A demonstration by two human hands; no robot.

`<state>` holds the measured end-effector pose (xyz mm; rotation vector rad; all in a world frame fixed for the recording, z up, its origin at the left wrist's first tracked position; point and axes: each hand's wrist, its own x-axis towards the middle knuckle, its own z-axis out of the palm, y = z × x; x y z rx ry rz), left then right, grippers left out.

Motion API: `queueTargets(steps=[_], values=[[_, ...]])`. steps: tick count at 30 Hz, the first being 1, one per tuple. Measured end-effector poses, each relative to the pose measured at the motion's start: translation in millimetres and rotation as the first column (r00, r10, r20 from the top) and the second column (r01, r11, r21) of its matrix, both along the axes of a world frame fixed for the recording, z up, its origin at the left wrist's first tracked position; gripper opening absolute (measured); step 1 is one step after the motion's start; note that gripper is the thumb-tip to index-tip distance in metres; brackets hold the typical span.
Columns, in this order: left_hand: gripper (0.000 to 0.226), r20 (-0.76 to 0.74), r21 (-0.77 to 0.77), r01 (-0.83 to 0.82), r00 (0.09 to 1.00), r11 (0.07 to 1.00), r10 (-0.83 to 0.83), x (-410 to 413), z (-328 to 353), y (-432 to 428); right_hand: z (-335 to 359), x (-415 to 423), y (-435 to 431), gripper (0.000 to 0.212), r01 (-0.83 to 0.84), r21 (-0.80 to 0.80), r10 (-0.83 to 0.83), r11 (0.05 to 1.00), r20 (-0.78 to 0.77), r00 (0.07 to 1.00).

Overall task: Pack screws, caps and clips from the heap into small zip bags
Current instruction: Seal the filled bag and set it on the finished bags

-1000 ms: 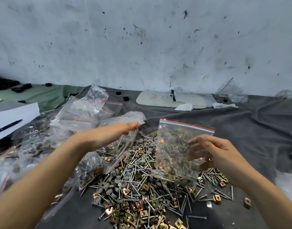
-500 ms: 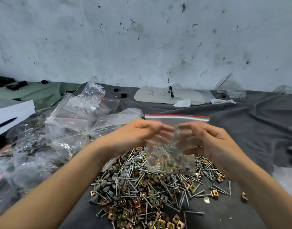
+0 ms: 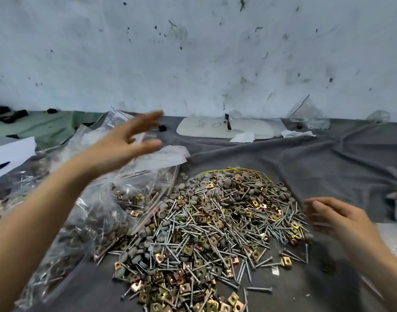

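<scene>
A heap (image 3: 213,224) of silver screws, grey caps and brass-coloured clips lies on the grey cloth in the middle. Left of it sits a pile of filled clear zip bags (image 3: 107,199). My left hand (image 3: 123,145) is raised above that pile, fingers spread and blurred, holding nothing that I can see. My right hand (image 3: 337,217) hovers at the heap's right edge with fingers loosely extended and empty.
A grey cloth (image 3: 305,158) covers the table up to a stained white wall. A white oval board (image 3: 222,129) with crumpled tissue lies at the back. Loose clear bags (image 3: 307,115) stand back right. White paper with a pen (image 3: 6,154) lies far left.
Both hands held a filled zip bag over the heap; now neither holds it. My left hand has swung up and left over the bag pile, my right hand dropped right.
</scene>
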<state>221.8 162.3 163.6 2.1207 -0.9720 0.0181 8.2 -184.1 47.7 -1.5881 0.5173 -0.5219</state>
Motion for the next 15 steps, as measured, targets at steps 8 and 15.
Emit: queueTargets(steps=[8,15], values=[[0.053,0.159,0.358,0.124,0.969,0.926,-0.191,-53.8,-102.0,-106.6,-15.8,13.3,16.1,0.019,-0.063,-0.019,0.062,0.998,-0.052,0.997],[0.051,0.326,0.575,-0.063,0.932,0.816,-0.158,-61.0,-143.2,-139.9,-11.9,-16.3,-47.5,0.01,0.243,-0.689,-0.419,0.683,-0.097,0.903]])
